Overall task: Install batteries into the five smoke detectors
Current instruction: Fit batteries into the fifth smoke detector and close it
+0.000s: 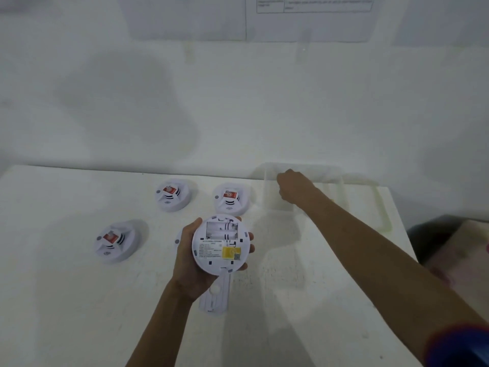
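Near the middle of the bench [66, 300], the left hand [190, 263] grips a white smoke detector [221, 243] from beneath. The thumb lies along its left rim and the fingertips curl over its right rim, and the unit is held off the surface with its back turned up. The uncovered battery bay [222, 229] fills the upper half of that back. Below it sit a printed label and a yellow sticker [231, 253]. Just under the hand a white backing plate [215, 296] lies flat on the bench, its far end hidden by the held unit.

Three more units rest dome-up, each with a red tag on top. The rear left detector [172, 194] and the rear right detector [230, 198] sit side by side near the back edge. The front left detector [113, 241] stands apart, toward the left edge. A sliver of a hidden detector [176, 239] shows just behind the left thumb.

Toward the back right corner, the right hand [293, 188] reaches down into a clear plastic bin [275, 205] with its fingers curled downward. Whether they hold anything cannot be told through the blurred wall. Just right of the bin a translucent piece with a pale green rim [382, 210] lies on the bench. A blue and red sleeve [457, 345] covers the right upper arm.
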`<state>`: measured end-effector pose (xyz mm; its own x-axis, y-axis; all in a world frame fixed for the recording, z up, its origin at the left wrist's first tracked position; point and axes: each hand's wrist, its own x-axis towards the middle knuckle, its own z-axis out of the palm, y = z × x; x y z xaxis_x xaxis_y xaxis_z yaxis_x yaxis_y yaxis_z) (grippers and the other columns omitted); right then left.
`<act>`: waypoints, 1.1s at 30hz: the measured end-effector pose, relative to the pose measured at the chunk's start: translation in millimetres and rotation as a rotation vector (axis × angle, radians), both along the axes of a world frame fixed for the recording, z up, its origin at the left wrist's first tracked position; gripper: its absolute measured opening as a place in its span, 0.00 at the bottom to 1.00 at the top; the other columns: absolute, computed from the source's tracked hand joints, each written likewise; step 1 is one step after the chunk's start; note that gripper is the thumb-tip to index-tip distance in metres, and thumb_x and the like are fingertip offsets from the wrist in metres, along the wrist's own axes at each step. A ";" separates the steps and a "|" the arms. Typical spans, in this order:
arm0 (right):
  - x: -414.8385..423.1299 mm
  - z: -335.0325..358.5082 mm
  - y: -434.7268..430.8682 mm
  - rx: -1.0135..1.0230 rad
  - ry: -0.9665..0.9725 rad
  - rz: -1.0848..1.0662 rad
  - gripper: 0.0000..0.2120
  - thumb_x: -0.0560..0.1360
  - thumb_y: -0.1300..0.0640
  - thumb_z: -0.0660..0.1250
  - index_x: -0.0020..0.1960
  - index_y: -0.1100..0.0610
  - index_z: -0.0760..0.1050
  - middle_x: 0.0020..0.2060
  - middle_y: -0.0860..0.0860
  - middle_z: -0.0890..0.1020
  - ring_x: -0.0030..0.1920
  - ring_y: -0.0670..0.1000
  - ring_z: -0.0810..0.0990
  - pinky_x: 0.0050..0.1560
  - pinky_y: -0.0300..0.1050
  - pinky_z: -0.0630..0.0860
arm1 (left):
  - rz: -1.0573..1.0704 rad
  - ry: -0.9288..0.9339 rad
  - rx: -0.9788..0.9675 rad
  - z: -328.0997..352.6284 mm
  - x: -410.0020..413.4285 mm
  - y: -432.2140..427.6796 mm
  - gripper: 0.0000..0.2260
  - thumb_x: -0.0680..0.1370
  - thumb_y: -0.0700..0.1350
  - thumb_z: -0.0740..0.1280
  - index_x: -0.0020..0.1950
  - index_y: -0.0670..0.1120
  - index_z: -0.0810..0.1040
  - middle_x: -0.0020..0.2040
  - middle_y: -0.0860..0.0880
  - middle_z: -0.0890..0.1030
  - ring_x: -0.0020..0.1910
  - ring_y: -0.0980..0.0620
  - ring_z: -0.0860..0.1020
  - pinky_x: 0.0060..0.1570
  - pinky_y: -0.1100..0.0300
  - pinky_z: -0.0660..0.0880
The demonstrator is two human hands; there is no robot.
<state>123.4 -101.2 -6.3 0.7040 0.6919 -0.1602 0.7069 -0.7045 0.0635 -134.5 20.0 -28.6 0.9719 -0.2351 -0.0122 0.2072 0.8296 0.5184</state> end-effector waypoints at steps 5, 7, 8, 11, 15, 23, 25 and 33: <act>1.7 -24.2 12.9 -0.136 -0.055 0.015 0.10 0.76 0.63 0.61 0.56 0.61 0.73 0.52 0.58 0.77 0.51 0.57 0.77 0.51 0.46 0.71 | 0.028 0.013 0.020 0.2 -0.4 5.4 0.31 0.79 0.60 0.53 0.74 0.40 0.59 0.71 0.34 0.65 0.70 0.34 0.65 0.68 0.41 0.61; 3.0 -30.4 15.2 -0.122 -0.047 -0.026 0.12 0.77 0.60 0.60 0.59 0.61 0.70 0.55 0.59 0.73 0.54 0.58 0.74 0.55 0.48 0.68 | 0.032 0.018 0.012 -0.8 -1.0 6.8 0.31 0.79 0.60 0.54 0.74 0.40 0.60 0.71 0.34 0.65 0.69 0.34 0.65 0.68 0.41 0.61; 4.0 -33.9 16.2 -0.108 -0.040 -0.039 0.13 0.77 0.60 0.60 0.60 0.61 0.69 0.56 0.59 0.72 0.55 0.59 0.73 0.55 0.49 0.67 | 0.036 0.021 0.010 -0.9 -1.0 7.1 0.31 0.79 0.59 0.54 0.75 0.40 0.59 0.71 0.34 0.65 0.69 0.34 0.65 0.68 0.41 0.61; 5.7 -38.3 16.8 -0.070 -0.013 -0.061 0.14 0.75 0.62 0.60 0.61 0.61 0.70 0.57 0.58 0.71 0.55 0.60 0.72 0.50 0.48 0.66 | 0.044 0.015 0.012 -0.7 -1.2 8.3 0.30 0.80 0.59 0.53 0.75 0.40 0.59 0.71 0.34 0.65 0.70 0.34 0.65 0.68 0.41 0.60; 4.2 -34.9 15.5 -0.027 -0.025 -0.108 0.13 0.76 0.64 0.60 0.60 0.61 0.71 0.58 0.58 0.71 0.55 0.59 0.72 0.56 0.48 0.66 | 0.033 0.005 0.003 -1.4 -1.4 9.2 0.30 0.80 0.58 0.54 0.75 0.40 0.59 0.71 0.35 0.65 0.69 0.34 0.65 0.68 0.42 0.61; -1.5 -37.1 13.9 0.112 0.139 -0.168 0.14 0.77 0.66 0.57 0.62 0.63 0.68 0.58 0.62 0.69 0.56 0.62 0.71 0.48 0.47 0.69 | 0.028 0.011 -0.010 -4.1 -4.5 9.2 0.30 0.80 0.58 0.53 0.75 0.40 0.58 0.72 0.35 0.64 0.70 0.35 0.63 0.69 0.41 0.58; -3.3 -38.3 15.5 0.095 0.121 -0.157 0.13 0.77 0.65 0.58 0.62 0.64 0.68 0.58 0.62 0.69 0.55 0.61 0.73 0.51 0.48 0.71 | 0.027 0.015 -0.010 -4.1 -5.5 10.2 0.30 0.80 0.58 0.53 0.75 0.40 0.58 0.72 0.35 0.64 0.70 0.35 0.63 0.69 0.41 0.58; -4.0 -33.9 20.1 0.096 0.172 -0.138 0.07 0.76 0.67 0.60 0.54 0.64 0.71 0.51 0.58 0.72 0.52 0.60 0.75 0.49 0.46 0.72 | 0.025 0.035 -0.005 -3.1 -10.3 16.5 0.29 0.80 0.58 0.54 0.75 0.40 0.58 0.72 0.35 0.64 0.70 0.35 0.63 0.69 0.41 0.59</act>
